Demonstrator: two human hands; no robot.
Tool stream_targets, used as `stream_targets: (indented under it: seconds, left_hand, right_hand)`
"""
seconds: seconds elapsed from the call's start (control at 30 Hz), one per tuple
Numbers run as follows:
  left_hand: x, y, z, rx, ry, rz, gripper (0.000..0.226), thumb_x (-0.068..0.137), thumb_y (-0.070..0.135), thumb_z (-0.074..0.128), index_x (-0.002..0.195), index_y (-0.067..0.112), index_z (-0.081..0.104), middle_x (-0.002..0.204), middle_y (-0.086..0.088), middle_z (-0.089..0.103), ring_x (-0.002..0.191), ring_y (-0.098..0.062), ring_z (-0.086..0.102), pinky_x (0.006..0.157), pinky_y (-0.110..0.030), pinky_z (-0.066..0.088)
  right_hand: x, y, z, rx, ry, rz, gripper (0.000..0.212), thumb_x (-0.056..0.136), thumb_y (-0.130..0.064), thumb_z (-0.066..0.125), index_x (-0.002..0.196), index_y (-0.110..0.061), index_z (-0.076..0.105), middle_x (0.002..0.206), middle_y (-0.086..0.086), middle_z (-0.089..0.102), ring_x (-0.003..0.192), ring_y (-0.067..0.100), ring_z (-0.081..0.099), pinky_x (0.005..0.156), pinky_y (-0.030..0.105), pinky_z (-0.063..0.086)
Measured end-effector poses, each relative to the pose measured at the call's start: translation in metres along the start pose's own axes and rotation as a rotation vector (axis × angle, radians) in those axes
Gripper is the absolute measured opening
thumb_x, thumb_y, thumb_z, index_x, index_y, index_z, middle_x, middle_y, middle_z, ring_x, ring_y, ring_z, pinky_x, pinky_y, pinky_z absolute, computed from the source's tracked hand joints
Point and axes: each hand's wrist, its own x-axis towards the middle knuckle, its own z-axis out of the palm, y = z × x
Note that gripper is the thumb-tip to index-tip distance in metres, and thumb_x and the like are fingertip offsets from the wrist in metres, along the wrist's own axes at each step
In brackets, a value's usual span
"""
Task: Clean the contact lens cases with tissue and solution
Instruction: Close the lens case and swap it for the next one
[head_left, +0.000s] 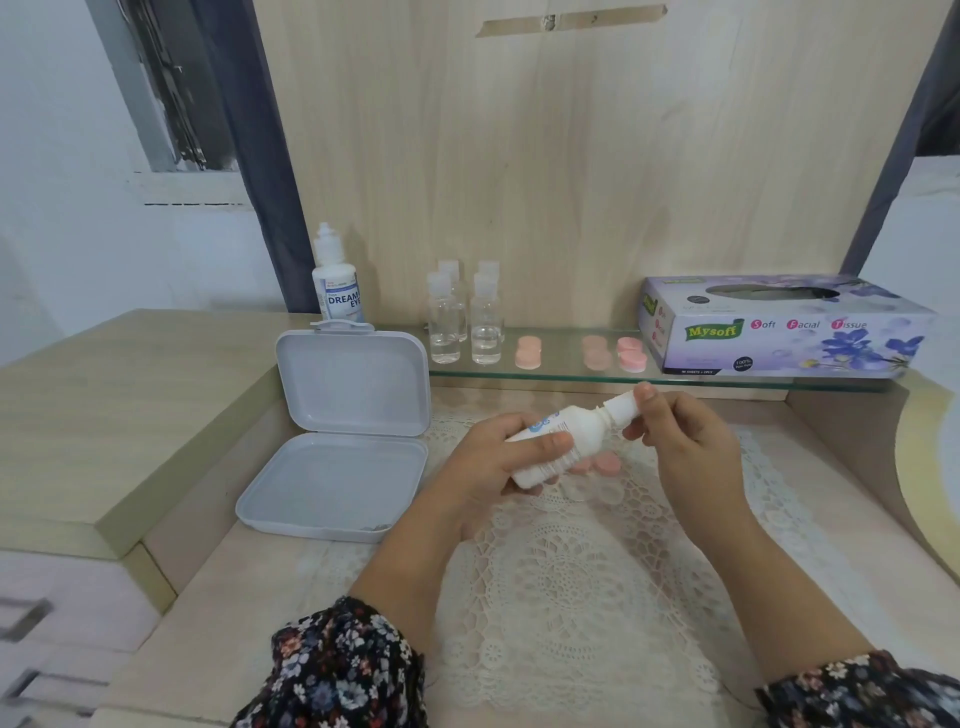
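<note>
Opening the solution bottle, with the cleaning itself apparently not yet begun.

The left hand (493, 457) had its fingers clamped round the bottle (558, 441), while the right hand (680, 441) pinched the cap (623, 405) between thumb and fingertips (whether twisting it off or on, I cannot tell). Just beneath the left fingertips, pink case pieces (605, 464) lay on the lace mat (561, 571) on the worktop. Beyond the fingers, more cases (529, 352) sat on the glass shelf (571, 373), with the tissue box (779, 332) past the right fingers. No tissue was out, so I judged that wetting and wiping all remained.
</note>
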Motion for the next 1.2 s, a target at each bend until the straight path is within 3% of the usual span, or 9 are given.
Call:
stream_targets:
  seconds: [0.1, 0.27, 0.37, 0.43, 0.6, 0.8, 1.03, 1.2]
  left_hand:
    - [-0.002, -0.002, 0.002, 0.090, -0.006, 0.012, 0.024, 0.074, 0.027, 0.077, 0.097, 0.021, 0.072, 0.077, 0.002, 0.066, 0.061, -0.011, 0.055, 0.051, -0.023, 0.035]
    - [0.002, -0.005, -0.001, 0.067, 0.126, 0.122, 0.040, 0.079, 0.008, 0.076, 0.114, 0.022, 0.065, 0.096, 0.003, 0.070, 0.087, -0.014, 0.066, 0.069, -0.029, 0.054]
    - [0.005, -0.008, -0.003, 0.137, 0.257, 0.191, 0.041, 0.076, 0.011, 0.078, 0.109, 0.031, 0.064, 0.097, 0.004, 0.069, 0.088, -0.012, 0.064, 0.067, -0.021, 0.052]
    - [0.007, -0.010, -0.005, 0.181, 0.342, 0.220, 0.040, 0.074, 0.017, 0.081, 0.104, 0.037, 0.062, 0.098, 0.007, 0.069, 0.090, -0.012, 0.064, 0.068, -0.021, 0.051]
    - [0.014, -0.016, -0.011, 0.236, 0.510, 0.272, 0.042, 0.075, 0.016, 0.081, 0.106, 0.032, 0.056, 0.098, 0.015, 0.062, 0.088, -0.001, 0.058, 0.071, -0.016, 0.046]
    - [0.017, -0.022, -0.014, 0.301, 0.534, 0.274, 0.039, 0.076, 0.018, 0.080, 0.107, 0.027, 0.057, 0.097, 0.015, 0.061, 0.087, -0.004, 0.058, 0.072, -0.019, 0.046]
    - [0.016, -0.021, -0.014, 0.348, 0.533, 0.255, 0.039, 0.078, 0.021, 0.079, 0.108, 0.027, 0.054, 0.098, 0.012, 0.059, 0.088, -0.006, 0.057, 0.074, -0.019, 0.045]
    - [0.013, -0.018, -0.008, 0.458, 0.589, 0.304, 0.040, 0.082, 0.032, 0.074, 0.113, 0.029, 0.050, 0.112, 0.005, 0.058, 0.098, -0.012, 0.057, 0.085, -0.029, 0.047]
  right_hand:
    - [0.002, 0.000, -0.005, 0.052, -0.048, 0.000, 0.039, 0.092, -0.041, 0.051, 0.077, -0.009, 0.067, 0.067, -0.001, 0.063, 0.058, -0.001, 0.049, 0.060, 0.007, 0.039]
    - [0.005, 0.009, -0.016, -0.011, -0.119, 0.046, 0.031, 0.096, -0.039, 0.048, 0.087, -0.019, 0.070, 0.072, -0.003, 0.068, 0.064, 0.006, 0.052, 0.068, 0.016, 0.044]
    - [0.006, 0.013, -0.021, -0.128, -0.200, 0.108, 0.014, 0.092, -0.032, 0.060, 0.085, -0.024, 0.069, 0.077, -0.006, 0.069, 0.070, 0.013, 0.056, 0.065, 0.024, 0.044]
    - [0.004, 0.017, -0.024, -0.254, -0.312, 0.145, 0.001, 0.087, -0.030, 0.069, 0.086, -0.030, 0.068, 0.080, -0.009, 0.068, 0.071, 0.011, 0.057, 0.062, 0.019, 0.044]
    - [-0.001, 0.022, -0.025, -0.608, -0.532, 0.126, 0.032, 0.078, -0.033, 0.078, 0.102, -0.039, 0.058, 0.100, -0.016, 0.057, 0.079, 0.002, 0.053, 0.064, 0.016, 0.038]
    - [0.000, 0.021, -0.024, -0.644, -0.556, 0.120, 0.040, 0.076, -0.035, 0.079, 0.111, -0.034, 0.060, 0.097, -0.017, 0.052, 0.081, -0.001, 0.049, 0.066, 0.015, 0.036]
    - [0.002, 0.024, -0.023, -0.659, -0.556, 0.094, 0.034, 0.079, -0.035, 0.077, 0.111, -0.031, 0.066, 0.098, -0.015, 0.054, 0.083, 0.000, 0.050, 0.067, 0.013, 0.036]
    - [0.004, 0.025, -0.025, -0.662, -0.563, 0.092, 0.030, 0.079, -0.037, 0.076, 0.106, -0.032, 0.067, 0.098, -0.014, 0.055, 0.085, -0.001, 0.052, 0.067, 0.012, 0.036]
